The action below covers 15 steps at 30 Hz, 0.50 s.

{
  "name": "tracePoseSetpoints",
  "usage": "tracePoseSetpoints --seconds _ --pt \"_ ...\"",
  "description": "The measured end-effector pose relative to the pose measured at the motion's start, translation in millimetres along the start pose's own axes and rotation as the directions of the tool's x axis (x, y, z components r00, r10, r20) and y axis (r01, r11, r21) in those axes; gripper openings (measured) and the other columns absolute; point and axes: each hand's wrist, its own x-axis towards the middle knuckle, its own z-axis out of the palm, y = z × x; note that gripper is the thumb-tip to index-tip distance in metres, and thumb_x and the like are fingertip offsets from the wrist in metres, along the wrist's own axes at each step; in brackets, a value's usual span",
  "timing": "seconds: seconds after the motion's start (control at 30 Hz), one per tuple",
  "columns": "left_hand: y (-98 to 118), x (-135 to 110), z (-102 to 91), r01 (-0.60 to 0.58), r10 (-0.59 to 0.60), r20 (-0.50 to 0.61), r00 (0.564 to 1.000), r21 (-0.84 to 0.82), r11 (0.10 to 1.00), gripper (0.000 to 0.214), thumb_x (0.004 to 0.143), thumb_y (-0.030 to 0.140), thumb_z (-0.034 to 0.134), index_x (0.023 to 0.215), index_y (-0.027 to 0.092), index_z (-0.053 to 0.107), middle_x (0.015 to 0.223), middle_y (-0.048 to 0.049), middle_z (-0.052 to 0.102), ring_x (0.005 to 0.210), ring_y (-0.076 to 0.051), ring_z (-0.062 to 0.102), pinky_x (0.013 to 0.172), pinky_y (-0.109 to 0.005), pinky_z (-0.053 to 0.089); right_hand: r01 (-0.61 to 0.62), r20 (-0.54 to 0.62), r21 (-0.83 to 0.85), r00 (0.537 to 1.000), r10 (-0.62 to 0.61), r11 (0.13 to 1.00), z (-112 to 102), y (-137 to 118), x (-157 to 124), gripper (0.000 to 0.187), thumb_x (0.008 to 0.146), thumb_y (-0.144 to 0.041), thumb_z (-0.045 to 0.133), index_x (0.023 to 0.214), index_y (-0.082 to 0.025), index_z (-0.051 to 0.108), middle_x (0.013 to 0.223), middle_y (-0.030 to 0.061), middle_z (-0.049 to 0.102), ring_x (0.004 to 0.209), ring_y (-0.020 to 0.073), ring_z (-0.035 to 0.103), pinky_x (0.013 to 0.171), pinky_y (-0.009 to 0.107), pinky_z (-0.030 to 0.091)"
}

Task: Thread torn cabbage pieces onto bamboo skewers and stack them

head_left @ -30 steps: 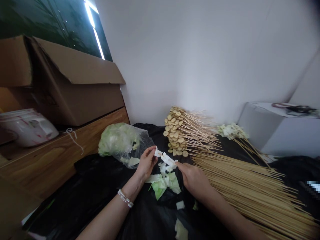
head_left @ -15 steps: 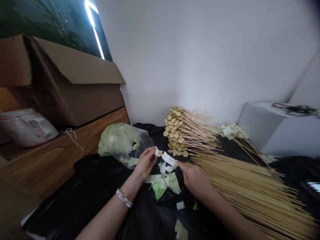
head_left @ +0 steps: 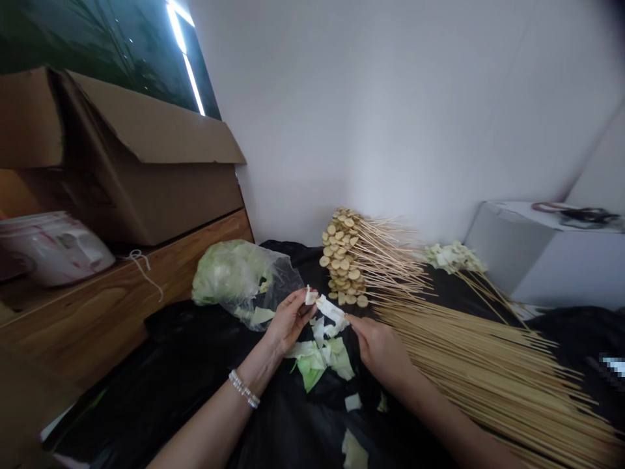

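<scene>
My left hand pinches a small white cabbage piece at the tip of a thin bamboo skewer. My right hand grips that skewer, which carries a longer white cabbage piece. The two hands meet above a little heap of cut cabbage leaves lying on black plastic sheeting. Just left of my left hand lies a clear bag of cabbage.
A broad pile of bare bamboo skewers spreads to the right. Behind stand skewers of round tan slices and skewered cabbage. A cardboard box and a rice cooker sit on a wooden shelf; a white box is at right.
My left hand has slid a little to the right, bringing the small cabbage piece closer to the piece on the skewer. The right hand has barely moved.
</scene>
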Motion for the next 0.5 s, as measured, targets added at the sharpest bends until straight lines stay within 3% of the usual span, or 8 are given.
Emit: tracePoseSetpoints --seconds 0.13,0.33,0.5 --pt "-4 -3 1.9 0.008 -0.008 0.010 1.000 -0.001 1.000 0.009 0.083 0.017 0.067 0.091 0.014 0.070 0.100 -0.0085 0.072 0.089 -0.017 0.068 0.078 -0.030 0.059 0.001 -0.003 0.017 1.000 -0.001 1.000 3 0 0 0.044 0.089 -0.012 0.039 0.125 -0.024 0.061 0.096 0.0054 0.072 0.087 0.0169 0.065 0.077 0.024 0.046" --pt "-17 -14 13.9 0.100 -0.105 0.056 0.993 0.087 0.991 0.013 0.078 0.019 0.074 0.088 0.012 0.071 0.096 -0.0094 0.072 0.080 -0.014 0.067 0.069 -0.023 0.058 0.002 0.006 0.051 1.000 -0.002 0.999 5 -2 1 0.042 0.090 -0.012 0.038 0.121 -0.024 0.063 0.097 0.0053 0.072 0.090 0.0175 0.065 0.080 0.025 0.046" --pt "-10 -19 18.1 0.003 -0.021 0.133 0.991 0.131 0.991 0.035 0.071 0.031 0.080 0.099 0.013 0.069 0.100 -0.0108 0.071 0.089 -0.017 0.067 0.077 -0.025 0.056 -0.005 -0.022 0.065 1.000 0.007 0.998 4 -3 2 0.040 0.091 -0.013 0.036 0.119 -0.024 0.063 0.097 0.0051 0.072 0.089 0.0173 0.066 0.079 0.025 0.046"
